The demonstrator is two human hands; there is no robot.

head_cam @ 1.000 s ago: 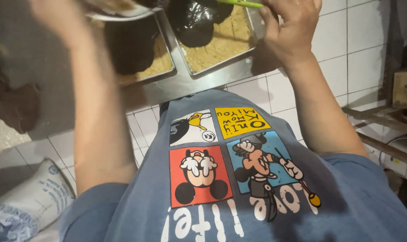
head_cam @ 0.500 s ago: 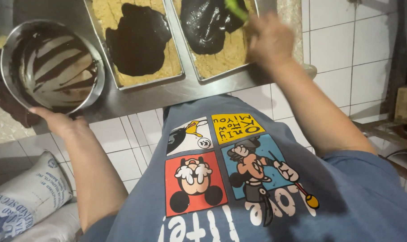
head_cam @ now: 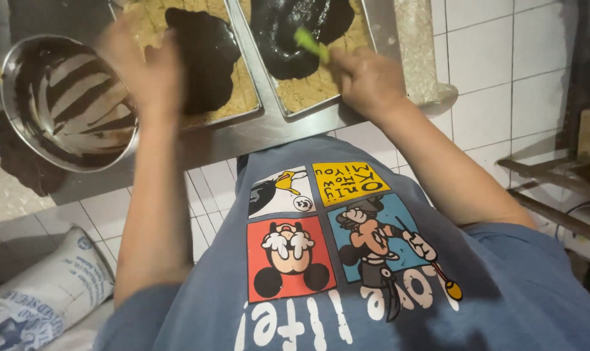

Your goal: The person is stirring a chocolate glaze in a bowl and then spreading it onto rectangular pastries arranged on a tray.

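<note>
The person wears a blue short-sleeved T-shirt [head_cam: 373,286] with four coloured cartoon panels and white letters; both forearms are bare.

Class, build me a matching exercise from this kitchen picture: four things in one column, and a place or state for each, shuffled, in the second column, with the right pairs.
Things:
1. metal bowl
2. green spatula
3. white sack
4. left hand

Places or states:
A. on the tiled floor, lower left
B. over the left baking tray
C. streaked with chocolate inside
D. held by the right hand, in dark batter

Pairs: 1-C, 2-D, 3-A, 4-B
</note>
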